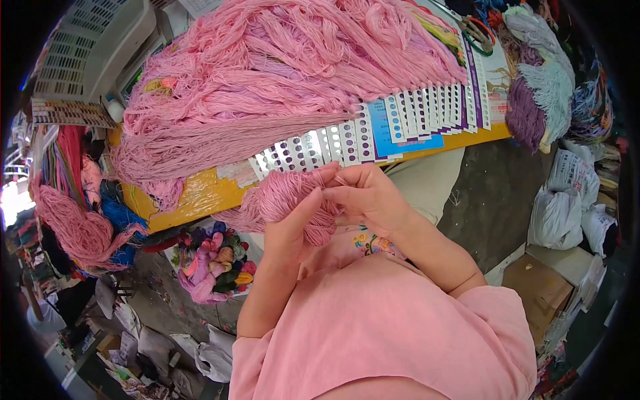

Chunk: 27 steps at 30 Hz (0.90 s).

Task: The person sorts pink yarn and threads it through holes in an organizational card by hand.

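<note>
A thick skein of dusty-pink embroidery thread (283, 193) is bunched in front of my chest. My left hand (297, 223) is wrapped around it, thumb pointing up along its right side. My right hand (370, 200) meets it at the skein's right end, with thumb and index finger pinched on strands there; the exact strands are partly hidden by the fingers. Just beyond my hands, white thread cards with rows of holes (363, 137) lie along the table edge. Pink thread hanks (267, 83) spread from the cards across the table.
The yellow table (193, 200) runs across the front. Scissors (477, 37) with red and green handles lie at its far right. A white basket (83, 53) stands back left. Colored hanks (217, 263) sit low on the left; white bags (560, 200) and a cardboard box (533, 287) are at right.
</note>
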Motion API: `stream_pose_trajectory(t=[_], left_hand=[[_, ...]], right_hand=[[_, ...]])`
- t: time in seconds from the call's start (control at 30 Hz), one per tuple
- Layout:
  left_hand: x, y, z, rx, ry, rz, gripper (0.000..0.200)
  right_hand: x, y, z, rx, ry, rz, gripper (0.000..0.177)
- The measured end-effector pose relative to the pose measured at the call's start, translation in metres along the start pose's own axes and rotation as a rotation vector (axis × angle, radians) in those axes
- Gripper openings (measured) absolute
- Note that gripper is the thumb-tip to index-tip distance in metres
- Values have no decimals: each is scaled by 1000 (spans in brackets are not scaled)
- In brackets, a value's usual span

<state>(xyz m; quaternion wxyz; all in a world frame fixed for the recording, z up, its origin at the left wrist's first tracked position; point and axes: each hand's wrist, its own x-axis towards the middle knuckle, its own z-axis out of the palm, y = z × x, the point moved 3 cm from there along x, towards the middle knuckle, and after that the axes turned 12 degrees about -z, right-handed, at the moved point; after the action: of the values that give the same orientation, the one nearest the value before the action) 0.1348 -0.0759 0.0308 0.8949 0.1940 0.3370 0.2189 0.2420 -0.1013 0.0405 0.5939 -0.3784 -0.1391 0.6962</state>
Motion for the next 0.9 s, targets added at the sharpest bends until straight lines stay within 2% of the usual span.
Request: stream_pose_trajectory(t=[0.13, 0.2, 0.33, 0.5, 0.7, 0.9], left_hand=[[4, -1, -6, -152, 44, -59, 29], [4, -1, -7, -168, 54, -45, 28], [4, -1, -7, -223, 30, -83, 28], [2, -1, -6, -299, 49, -13, 33], [0, 0, -1, -79, 176, 19, 24], [3, -2, -2, -167, 199, 1, 21]], right_hand=[[1, -1, -3, 56, 79, -24, 6], [-1, 2, -11, 139, -21, 49, 10], [1, 5, -14, 136, 13, 47, 9], [3, 5, -14, 97, 3, 47, 6], [4, 10, -15, 32, -7, -40, 6], [4, 4, -15, 71, 1, 3, 6]])
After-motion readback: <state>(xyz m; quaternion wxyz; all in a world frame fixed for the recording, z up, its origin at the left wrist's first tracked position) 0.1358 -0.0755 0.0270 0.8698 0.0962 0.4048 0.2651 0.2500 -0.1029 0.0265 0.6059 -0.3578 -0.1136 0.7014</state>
